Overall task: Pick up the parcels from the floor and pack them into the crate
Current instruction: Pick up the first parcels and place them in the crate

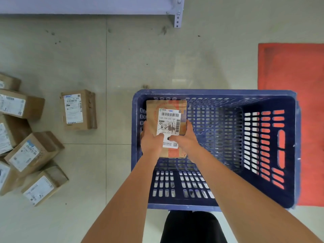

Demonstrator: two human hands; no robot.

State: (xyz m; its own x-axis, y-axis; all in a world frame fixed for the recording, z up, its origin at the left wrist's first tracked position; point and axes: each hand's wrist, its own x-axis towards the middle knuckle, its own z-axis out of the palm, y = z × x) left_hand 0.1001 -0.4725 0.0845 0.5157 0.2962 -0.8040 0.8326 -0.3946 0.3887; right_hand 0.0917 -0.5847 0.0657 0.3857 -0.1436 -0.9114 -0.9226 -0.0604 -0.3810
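Brown cardboard parcel (pixel 171 109) with white shipping label face up, held inside the blue slotted crate (pixel 217 93), at its left end, close to the left wall. Can't tell if it rests on the crate bottom or is just above it. Left hand (pixel 151 140) grips the parcel's left edge, fingers curled round the side, thumb lying on the label. Right hand (pixel 185 139) grips the right edge the same way, thumb on the label, fingers wrapped round the side. Both forearms reach down into the crate from the near side. Rest of crate interior holds no other parcel in view.

Single boxed parcel (pixel 78 109) sits alone on the tiled floor (pixel 122 58), left of the crate, label up. Further left, a loose pile of parcels (pixel 29 151) at the frame edge, some tilted against each other. Red mat (pixel 291 67) on floor behind and to the right of the crate, showing through its slots. Grey shelf leg (pixel 178 14) at top. Dark trousers (pixel 191 227) at bottom.
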